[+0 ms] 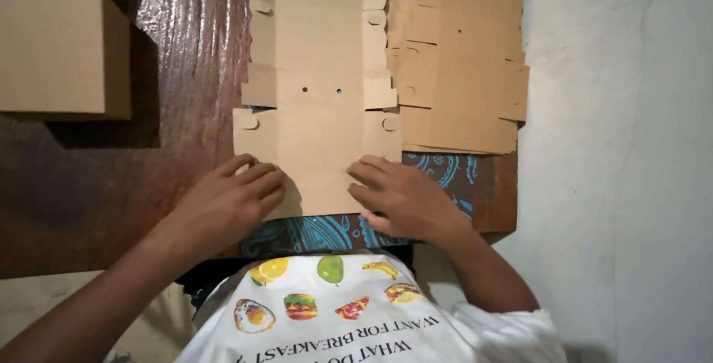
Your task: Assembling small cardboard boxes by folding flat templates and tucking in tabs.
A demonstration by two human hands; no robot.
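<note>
While pressing flat, fingers spread and palms down, on the near flap of an unfolded brown cardboard box blank (316,110): left hand (226,203), right hand (405,199), matte die-cut board on glossy wooden table (186,51), stack of blanks (460,58) just beside.

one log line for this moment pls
left hand flat on near flap of cardboard blank | right hand same | stack of blanks right | box left

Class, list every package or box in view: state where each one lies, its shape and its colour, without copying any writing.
Flat box blank: centre, under both hands; tan, tabbed, unfolded.
Stack of blanks: right of it; tan, flat.
Made-up box: far left; plain brown, rectangular.
No labels, signs or screens.
</note>
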